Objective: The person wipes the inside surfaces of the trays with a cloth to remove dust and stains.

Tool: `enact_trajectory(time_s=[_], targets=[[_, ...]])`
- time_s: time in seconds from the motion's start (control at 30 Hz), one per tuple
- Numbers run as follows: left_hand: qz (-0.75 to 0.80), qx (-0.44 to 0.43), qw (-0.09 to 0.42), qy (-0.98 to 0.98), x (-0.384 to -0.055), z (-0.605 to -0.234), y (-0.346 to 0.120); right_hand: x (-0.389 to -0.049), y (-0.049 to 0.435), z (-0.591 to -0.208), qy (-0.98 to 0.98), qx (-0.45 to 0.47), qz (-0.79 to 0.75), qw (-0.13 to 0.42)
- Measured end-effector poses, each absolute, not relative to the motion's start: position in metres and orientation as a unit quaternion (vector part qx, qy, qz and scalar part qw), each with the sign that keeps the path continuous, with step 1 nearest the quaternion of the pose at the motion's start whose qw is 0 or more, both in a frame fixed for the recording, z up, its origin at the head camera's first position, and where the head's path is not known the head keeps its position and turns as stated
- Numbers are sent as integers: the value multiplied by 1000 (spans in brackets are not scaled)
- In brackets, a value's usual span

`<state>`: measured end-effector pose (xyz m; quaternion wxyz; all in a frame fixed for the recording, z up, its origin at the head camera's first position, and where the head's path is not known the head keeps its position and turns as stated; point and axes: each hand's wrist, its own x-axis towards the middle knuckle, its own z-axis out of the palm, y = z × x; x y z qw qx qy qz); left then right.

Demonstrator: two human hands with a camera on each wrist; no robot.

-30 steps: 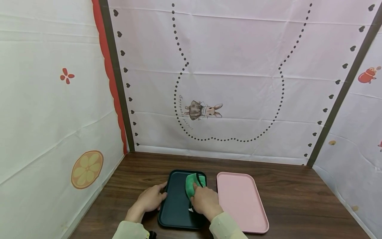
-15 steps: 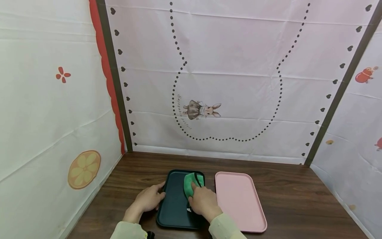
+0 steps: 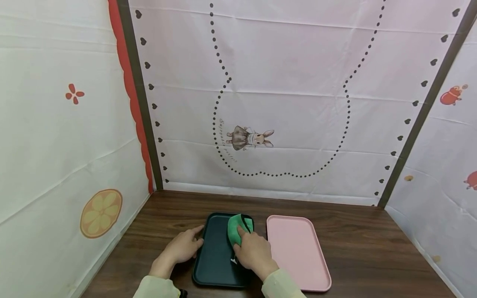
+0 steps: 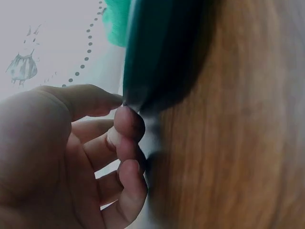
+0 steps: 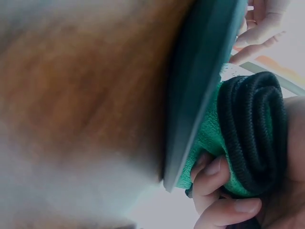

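Note:
A folded green cloth (image 3: 234, 231) with black edging lies against the right part of a dark teal tray (image 3: 214, 256). My right hand (image 3: 255, 252) grips the cloth from above, with the index finger stretched along it. In the right wrist view, the cloth's stacked black hems (image 5: 252, 131) show, and curled fingers (image 5: 209, 179) hold its side. My left hand (image 3: 182, 248) is at the tray's left edge. Up close in the left wrist view, the left thumb and index finger pinch the tray rim (image 4: 131, 90), while the other fingers curl below it.
A pink tray (image 3: 298, 252) lies just right of the teal one on the brown wooden table (image 3: 357, 244). Printed white sheets (image 3: 290, 124) stand as walls at the back and both sides, with dark posts (image 3: 139, 95) at the corners.
The head view has drifted slightly, so everything sits a little further left. Both hands and the cloth keep almost the same place on the teal tray.

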<state>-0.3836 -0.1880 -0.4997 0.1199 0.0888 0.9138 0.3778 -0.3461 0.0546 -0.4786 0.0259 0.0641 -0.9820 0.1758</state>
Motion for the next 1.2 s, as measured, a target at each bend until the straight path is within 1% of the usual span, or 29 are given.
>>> enact_trajectory(time_s=[0.23, 0.4, 0.6, 0.97, 1.2], targets=[[330, 82, 79, 937, -380, -485, -184, -343, 57, -471, -978, 73, 190, 43], [326, 88, 67, 939, -376, -471, -176, -340, 59, -465, -976, 78, 193, 59], [335, 95, 58, 936, -369, -458, -164, -337, 62, -463, -975, 81, 196, 61], [344, 94, 29, 934, -369, -457, -145, -336, 71, -460, -974, 77, 201, 73], [365, 94, 27, 926, -369, -457, -133, -335, 78, -457, -973, 69, 210, 70]])
